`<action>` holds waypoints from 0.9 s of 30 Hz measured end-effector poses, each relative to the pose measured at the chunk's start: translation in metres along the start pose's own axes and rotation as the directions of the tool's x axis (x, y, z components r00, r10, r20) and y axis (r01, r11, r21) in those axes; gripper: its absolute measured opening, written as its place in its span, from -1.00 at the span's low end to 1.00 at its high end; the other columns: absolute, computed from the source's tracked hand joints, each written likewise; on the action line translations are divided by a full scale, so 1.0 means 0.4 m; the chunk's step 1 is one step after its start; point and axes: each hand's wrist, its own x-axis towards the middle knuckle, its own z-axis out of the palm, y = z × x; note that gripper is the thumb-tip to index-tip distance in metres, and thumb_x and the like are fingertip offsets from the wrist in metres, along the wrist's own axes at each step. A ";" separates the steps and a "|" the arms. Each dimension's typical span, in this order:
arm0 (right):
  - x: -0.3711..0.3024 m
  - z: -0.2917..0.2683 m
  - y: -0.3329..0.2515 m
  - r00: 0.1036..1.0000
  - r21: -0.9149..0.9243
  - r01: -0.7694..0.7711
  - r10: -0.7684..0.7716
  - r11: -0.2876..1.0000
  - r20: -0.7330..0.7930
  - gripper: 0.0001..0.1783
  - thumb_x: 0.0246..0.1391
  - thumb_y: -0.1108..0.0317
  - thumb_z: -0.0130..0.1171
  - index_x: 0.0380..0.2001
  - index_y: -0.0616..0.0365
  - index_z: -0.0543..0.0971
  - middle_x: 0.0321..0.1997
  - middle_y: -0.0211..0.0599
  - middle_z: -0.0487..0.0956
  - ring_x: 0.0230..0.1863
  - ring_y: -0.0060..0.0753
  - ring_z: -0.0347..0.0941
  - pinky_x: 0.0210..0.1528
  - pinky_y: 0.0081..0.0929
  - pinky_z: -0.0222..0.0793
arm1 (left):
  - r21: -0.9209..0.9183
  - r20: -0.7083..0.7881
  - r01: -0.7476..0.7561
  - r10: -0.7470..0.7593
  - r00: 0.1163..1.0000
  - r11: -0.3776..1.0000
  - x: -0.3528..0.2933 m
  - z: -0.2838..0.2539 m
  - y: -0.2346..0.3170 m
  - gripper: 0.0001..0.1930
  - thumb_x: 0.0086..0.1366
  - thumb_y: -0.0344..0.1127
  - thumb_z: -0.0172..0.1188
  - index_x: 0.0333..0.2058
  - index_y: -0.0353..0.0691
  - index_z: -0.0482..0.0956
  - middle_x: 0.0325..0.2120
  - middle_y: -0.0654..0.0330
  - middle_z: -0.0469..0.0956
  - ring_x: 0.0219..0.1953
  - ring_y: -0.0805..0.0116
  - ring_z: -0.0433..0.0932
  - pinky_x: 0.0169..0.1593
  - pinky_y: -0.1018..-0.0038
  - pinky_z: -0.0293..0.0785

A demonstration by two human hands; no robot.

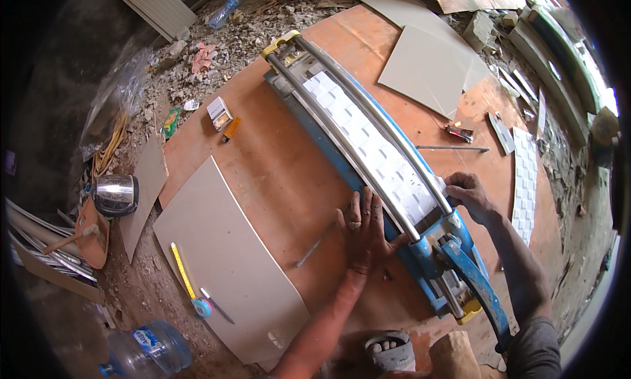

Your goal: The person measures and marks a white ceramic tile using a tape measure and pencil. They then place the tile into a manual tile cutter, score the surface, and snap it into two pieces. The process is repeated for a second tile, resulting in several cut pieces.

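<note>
A blue tile cutter (430,247) with two steel rails lies slantwise across the orange board, its blue lever pointing toward me. Under the rails rests a long white tile (355,126) with a raised block pattern. My left hand (365,234) is spread out at the cutter's left side, fingers pointing away and thumb reaching toward the rail. Beyond the right rail, my right hand (472,196) has its fingers bent and pinched on the white tile's edge; the fingertips are partly hidden.
At left, a large grey tile (223,247) carries a tape measure (202,307) and a pencil. A water jug (148,349) lies at lower left. Grey tiles (420,70) lie beyond the cutter; a patterned white strip (524,188) is at right. Rubble (250,44) borders the board.
</note>
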 end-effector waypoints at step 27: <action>-0.004 0.021 0.022 0.988 0.042 0.102 -0.096 0.994 -0.123 -0.82 0.10 0.49 0.21 -0.24 0.37 0.63 -0.38 -0.29 0.62 -0.41 -0.56 0.50 -0.33 -0.57 0.44 | -0.053 0.021 0.064 -0.063 0.998 0.997 0.001 0.005 0.010 0.10 0.10 0.58 0.00 0.30 -0.33 0.21 0.37 -0.05 0.17 0.42 -0.08 0.06 0.29 -0.41 -0.13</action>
